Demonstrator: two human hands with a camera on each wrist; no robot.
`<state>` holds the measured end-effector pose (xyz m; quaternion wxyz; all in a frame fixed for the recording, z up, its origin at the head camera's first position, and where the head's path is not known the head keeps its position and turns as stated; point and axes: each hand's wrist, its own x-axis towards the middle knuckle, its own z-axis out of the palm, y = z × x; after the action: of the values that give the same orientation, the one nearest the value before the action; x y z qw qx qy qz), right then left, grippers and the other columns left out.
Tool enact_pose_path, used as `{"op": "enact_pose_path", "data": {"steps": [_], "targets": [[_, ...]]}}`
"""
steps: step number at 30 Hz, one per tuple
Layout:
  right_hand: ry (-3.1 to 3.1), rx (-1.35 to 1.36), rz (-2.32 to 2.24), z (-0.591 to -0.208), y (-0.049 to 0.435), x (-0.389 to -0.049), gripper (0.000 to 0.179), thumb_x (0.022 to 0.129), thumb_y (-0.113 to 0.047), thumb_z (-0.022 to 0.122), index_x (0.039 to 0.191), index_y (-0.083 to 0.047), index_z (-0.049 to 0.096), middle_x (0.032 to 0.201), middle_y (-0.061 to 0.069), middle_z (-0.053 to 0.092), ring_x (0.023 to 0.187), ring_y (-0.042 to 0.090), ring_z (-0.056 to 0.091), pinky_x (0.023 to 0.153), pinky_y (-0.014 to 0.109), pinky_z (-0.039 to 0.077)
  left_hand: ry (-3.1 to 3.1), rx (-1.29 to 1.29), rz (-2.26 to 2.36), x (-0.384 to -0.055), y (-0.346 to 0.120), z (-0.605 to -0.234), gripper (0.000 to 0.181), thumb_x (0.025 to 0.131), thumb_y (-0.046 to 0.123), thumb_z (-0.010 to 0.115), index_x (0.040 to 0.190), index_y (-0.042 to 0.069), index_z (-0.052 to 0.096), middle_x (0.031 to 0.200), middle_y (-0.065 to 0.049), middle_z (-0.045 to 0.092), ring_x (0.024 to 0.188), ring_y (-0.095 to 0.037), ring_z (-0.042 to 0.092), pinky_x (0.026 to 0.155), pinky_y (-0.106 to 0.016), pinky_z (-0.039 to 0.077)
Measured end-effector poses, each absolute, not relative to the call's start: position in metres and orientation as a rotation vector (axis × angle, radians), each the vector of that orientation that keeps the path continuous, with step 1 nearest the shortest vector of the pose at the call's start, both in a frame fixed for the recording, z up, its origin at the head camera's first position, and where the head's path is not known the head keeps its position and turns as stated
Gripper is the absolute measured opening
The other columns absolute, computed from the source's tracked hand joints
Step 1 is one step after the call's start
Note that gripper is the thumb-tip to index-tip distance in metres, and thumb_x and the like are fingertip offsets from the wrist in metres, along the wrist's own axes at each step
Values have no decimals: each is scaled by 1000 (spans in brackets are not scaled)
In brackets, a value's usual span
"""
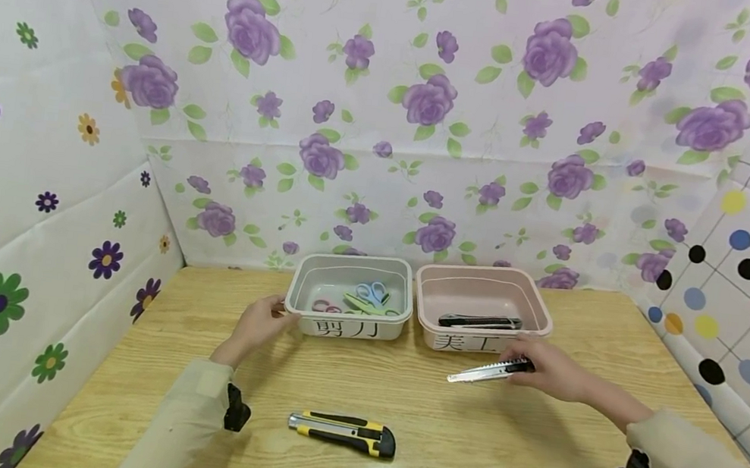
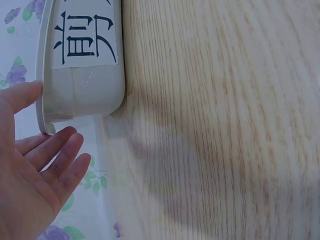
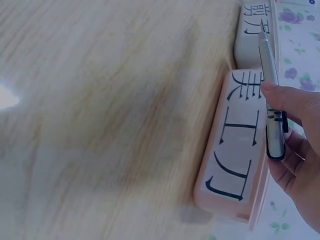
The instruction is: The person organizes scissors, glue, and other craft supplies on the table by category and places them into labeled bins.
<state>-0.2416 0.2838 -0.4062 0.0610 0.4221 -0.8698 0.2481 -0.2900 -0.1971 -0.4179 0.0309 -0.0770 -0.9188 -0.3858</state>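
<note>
My right hand grips a silver utility knife with a black end, in front of the pink bin. The right wrist view shows the thumb along the knife's body and its pointed tip towards the white bin. My left hand holds the front left corner of the white bin; in the left wrist view its thumb is at the rim and the fingers curve round the corner. A yellow and black utility knife lies nearer me on the table.
Inside the white bin are scissors with blue, green and pink parts. Dark utility knives lie in the pink bin. Both bins carry labels with black characters and stand side by side at the back of the wooden table, before a flowered cloth.
</note>
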Motion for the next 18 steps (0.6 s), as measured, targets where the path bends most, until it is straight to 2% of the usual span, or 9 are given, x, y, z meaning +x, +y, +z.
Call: {"op": "enact_pose_path", "data": {"steps": [3, 9, 14, 18], "targets": [[-2606, 1275, 714, -404, 283, -247, 20, 77, -11, 71, 95, -12, 63, 90, -5, 54, 80, 6, 45, 65, 25, 42, -2827, -237, -1194, -291, -198, -419, 51, 85, 24, 62, 126, -5, 49, 111, -21, 60, 93, -30, 59, 75, -38, 51], [-2654, 1236, 772, -392, 283, -255, 21, 78, -5, 69, 97, -10, 62, 86, -3, 54, 64, 2, 40, 57, 21, 39, -2832, -235, -1187, -291, -198, -419, 51, 85, 23, 62, 126, -5, 49, 111, -22, 60, 92, -29, 60, 74, -37, 51], [-2640, 1211, 767, -383, 282, -264, 21, 78, -6, 69, 97, -7, 62, 89, 0, 60, 71, 4, 50, 63, 26, 45, -2840, -237, -1167, -290, -198, -418, 51, 86, 25, 61, 127, -4, 48, 111, -21, 60, 92, -28, 59, 74, -38, 50], [-2596, 1205, 756, -379, 283, -273, 20, 75, -5, 71, 93, -7, 63, 87, 1, 59, 72, 7, 49, 62, 27, 44, -2838, -251, -1160, -291, -198, -419, 51, 86, 25, 60, 126, -4, 49, 111, -21, 60, 92, -28, 59, 74, -39, 50]]}}
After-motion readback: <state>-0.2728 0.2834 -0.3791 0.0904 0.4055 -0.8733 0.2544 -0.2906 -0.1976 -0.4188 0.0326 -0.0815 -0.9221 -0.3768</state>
